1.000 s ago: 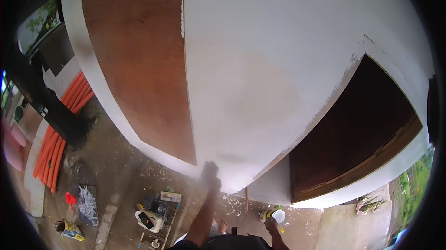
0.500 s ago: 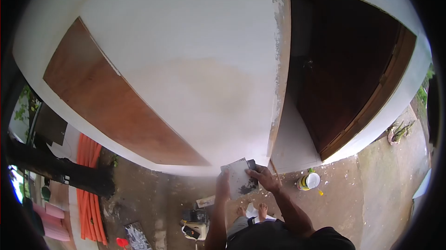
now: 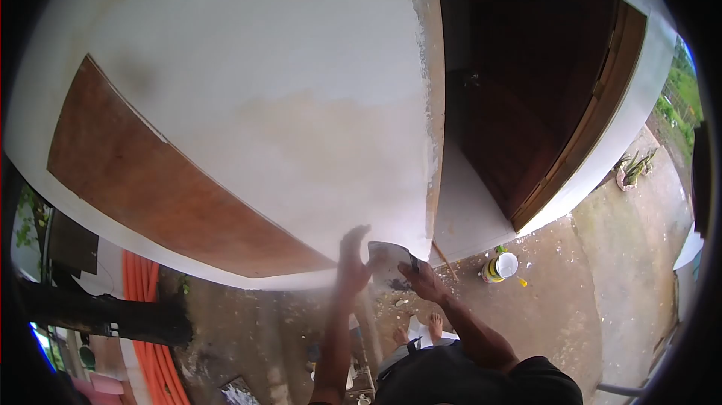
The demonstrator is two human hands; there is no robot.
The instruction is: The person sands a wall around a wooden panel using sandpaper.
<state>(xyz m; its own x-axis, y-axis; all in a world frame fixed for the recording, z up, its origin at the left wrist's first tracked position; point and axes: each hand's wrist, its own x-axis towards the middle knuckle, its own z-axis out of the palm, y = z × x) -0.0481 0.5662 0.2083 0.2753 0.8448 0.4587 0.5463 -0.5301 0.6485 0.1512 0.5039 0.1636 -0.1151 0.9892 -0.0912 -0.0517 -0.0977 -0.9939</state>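
My right hand (image 3: 425,282) grips a flat, squarish grey-white plate (image 3: 388,258) by its right side, its fingers wrapped round a dark part there. Dark smudges mark the plate's lower edge. My left hand (image 3: 355,260) is beside the plate's left edge, fingers stretched upward and apart, thumb pointing at the plate. Both hands are low in front of the white wall (image 3: 301,172), which bears a large beige patch. To the right, a rough strip of flaking filler (image 3: 423,66) runs down beside the door frame.
An open doorway with a dark door (image 3: 534,81) is on the right. A white bucket (image 3: 500,267) stands on the concrete floor below it. Orange pipes (image 3: 150,322) lie at lower left, near a putty-smeared board (image 3: 238,391). A reddish-brown panel (image 3: 165,187) is set in the wall.
My left hand has come off the plate and opened. The plate has tipped and risen slightly in my right hand. The view has shifted, moving the doorway left.
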